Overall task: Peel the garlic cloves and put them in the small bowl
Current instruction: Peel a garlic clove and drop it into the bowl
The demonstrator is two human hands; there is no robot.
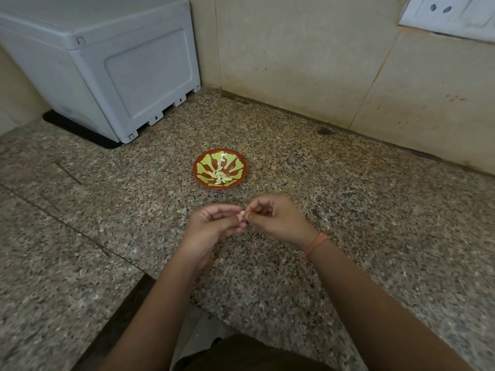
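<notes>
Fingertips [233, 209] of the left hand [214, 227] and right hand [277, 220] pinch one small garlic clove [242, 213] between them, likely light, firm and slippery, best held by its ends.

A speckled granite counter [348, 210] filled the view, with a thin seam [80, 236] running across its left part. At the back left a grey plastic appliance [107, 62] stood on a black mat [80, 133]. Beige wall tiles [294, 62] rose behind the counter, stained with small reddish spots, and a white socket plate [452, 14] sat at the top right corner
</notes>
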